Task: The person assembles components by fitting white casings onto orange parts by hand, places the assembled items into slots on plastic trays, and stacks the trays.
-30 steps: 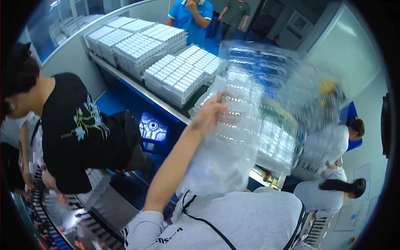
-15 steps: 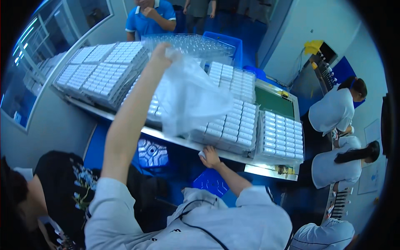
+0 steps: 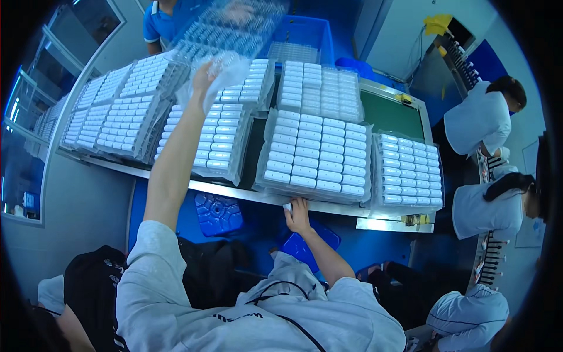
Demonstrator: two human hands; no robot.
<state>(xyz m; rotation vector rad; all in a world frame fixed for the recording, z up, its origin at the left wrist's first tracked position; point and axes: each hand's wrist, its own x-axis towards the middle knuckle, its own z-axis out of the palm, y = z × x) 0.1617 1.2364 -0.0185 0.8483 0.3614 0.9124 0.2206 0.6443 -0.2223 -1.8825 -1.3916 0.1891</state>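
My left hand (image 3: 203, 81) is stretched far over the table, closed on a crumpled, translucent plastic bag (image 3: 230, 75). Just beyond it, a clear plastic tray with moulded pockets (image 3: 220, 38) is raised and tilted. A person's hand (image 3: 237, 13) shows behind that tray; whether my left hand also touches it, I cannot tell. At the table's near edge my right hand (image 3: 298, 217) is closed round a small white object (image 3: 288, 206), mostly hidden by the fingers. In front of it lies a stack of trays (image 3: 316, 155) filled with rows of white, rounded cases.
More filled tray stacks (image 3: 126, 123) cover the left side, and another stack (image 3: 409, 173) stands at right. Behind are a green mat (image 3: 393, 117) and a blue bin (image 3: 322, 32). Blue stools (image 3: 218, 214) stand below the edge. Co-workers (image 3: 478, 120) sit at a right-hand bench.
The plastic bag, spread wide before, is now bunched near my left hand. The clear tray has risen and tilted at the far side. My right hand stays at the table edge.
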